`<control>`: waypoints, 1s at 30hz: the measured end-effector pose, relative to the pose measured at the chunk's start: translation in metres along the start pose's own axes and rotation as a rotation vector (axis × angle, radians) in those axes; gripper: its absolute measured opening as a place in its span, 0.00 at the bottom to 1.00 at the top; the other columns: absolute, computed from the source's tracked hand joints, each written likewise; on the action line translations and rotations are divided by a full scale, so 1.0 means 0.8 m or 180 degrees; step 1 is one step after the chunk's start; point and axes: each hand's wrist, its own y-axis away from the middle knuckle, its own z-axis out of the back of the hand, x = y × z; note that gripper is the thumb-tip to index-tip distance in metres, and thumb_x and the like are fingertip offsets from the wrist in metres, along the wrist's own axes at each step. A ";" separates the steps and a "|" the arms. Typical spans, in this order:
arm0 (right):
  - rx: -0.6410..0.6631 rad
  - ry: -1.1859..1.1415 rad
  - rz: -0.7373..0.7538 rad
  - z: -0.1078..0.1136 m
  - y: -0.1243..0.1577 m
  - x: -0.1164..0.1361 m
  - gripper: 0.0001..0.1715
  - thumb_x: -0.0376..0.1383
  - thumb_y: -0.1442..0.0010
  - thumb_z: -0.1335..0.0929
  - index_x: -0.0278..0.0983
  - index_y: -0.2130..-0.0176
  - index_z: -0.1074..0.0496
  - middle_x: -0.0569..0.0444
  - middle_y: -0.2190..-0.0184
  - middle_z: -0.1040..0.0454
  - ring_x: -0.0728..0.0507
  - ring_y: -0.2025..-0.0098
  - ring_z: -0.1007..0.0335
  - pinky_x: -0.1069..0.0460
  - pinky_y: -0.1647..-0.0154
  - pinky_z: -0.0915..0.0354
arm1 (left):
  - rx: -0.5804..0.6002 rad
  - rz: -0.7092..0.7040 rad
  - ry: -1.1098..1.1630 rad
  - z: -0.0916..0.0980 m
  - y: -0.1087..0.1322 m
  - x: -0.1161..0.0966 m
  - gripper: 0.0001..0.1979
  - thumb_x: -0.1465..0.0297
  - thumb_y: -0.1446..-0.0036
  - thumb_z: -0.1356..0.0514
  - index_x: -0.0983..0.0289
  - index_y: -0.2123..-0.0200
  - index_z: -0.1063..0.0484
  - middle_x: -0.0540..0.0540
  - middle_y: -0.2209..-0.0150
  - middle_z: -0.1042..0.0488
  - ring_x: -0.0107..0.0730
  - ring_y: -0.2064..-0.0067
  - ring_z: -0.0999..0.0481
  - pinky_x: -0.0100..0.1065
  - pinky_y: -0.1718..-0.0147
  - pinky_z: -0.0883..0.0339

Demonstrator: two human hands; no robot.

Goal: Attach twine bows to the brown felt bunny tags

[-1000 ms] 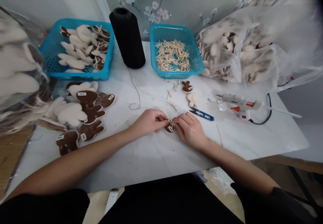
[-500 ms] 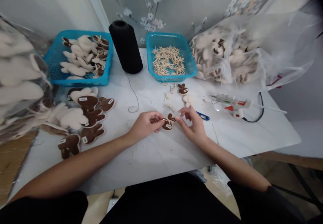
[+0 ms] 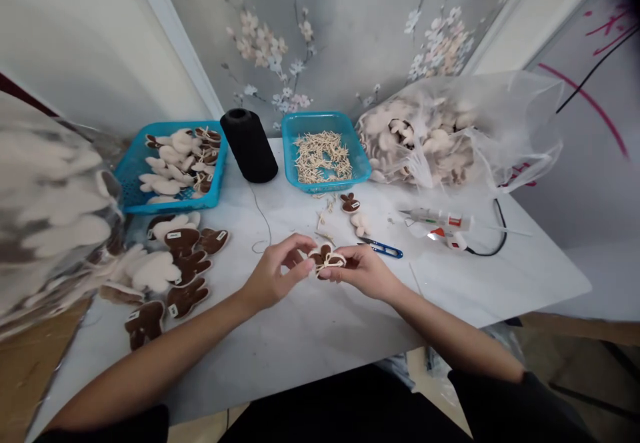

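A small brown plush bunny piece (image 3: pixel 323 254) with a pale edge and a cream string bow is held just above the white table, tilted. My right hand (image 3: pixel 371 271) pinches it from the right, thumb in front and fingers behind. At its left edge, the thumb and forefinger of my left hand (image 3: pixel 278 271) close on it. Beyond my hands lie a brown bunny piece (image 3: pixel 350 203), a cream one (image 3: pixel 359 224) and loose string bows (image 3: pixel 323 218). Blue thread snips (image 3: pixel 384 248) rest close to my right hand.
Blue baskets hold plush pieces (image 3: pixel 173 156) and cream bows (image 3: pixel 324 156), with a black thread cone (image 3: pixel 249 146) between them. A glue gun (image 3: pixel 440 220) lies at right. Bags of plush pieces (image 3: pixel 425 136) stand on both sides; brown pieces (image 3: pixel 187 296) lie left.
Both hands have lifted the bunny piece off the table and turned it, its ears now pointing another way. My right hand has closed on it. The camera view has tilted upward.
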 end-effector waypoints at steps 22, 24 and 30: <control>-0.0095 -0.1023 0.0157 -0.003 -0.007 -0.029 0.14 0.45 0.48 0.29 0.36 0.69 0.28 0.57 0.78 0.30 0.51 0.77 0.34 0.55 0.78 0.33 | 0.0330 0.0715 0.1467 -0.020 -0.023 0.001 0.13 0.63 0.43 0.43 0.66 0.74 0.34 0.49 0.80 0.30 0.25 0.81 0.29 0.26 0.82 0.35; -0.0110 -0.1153 0.0206 -0.005 -0.006 -0.030 0.14 0.45 0.48 0.29 0.36 0.70 0.28 0.58 0.78 0.30 0.51 0.78 0.35 0.55 0.78 0.33 | 0.0330 0.0742 0.1860 -0.023 -0.020 0.003 0.13 0.63 0.44 0.41 0.67 0.73 0.33 0.49 0.81 0.30 0.26 0.82 0.29 0.26 0.84 0.36; -0.0080 -0.1463 0.0112 -0.005 -0.003 -0.034 0.14 0.44 0.49 0.28 0.35 0.70 0.28 0.58 0.80 0.31 0.52 0.79 0.37 0.57 0.80 0.35 | 0.0408 0.0767 0.2239 -0.027 -0.014 0.011 0.15 0.61 0.46 0.40 0.69 0.74 0.33 0.53 0.79 0.29 0.31 0.80 0.26 0.28 0.84 0.35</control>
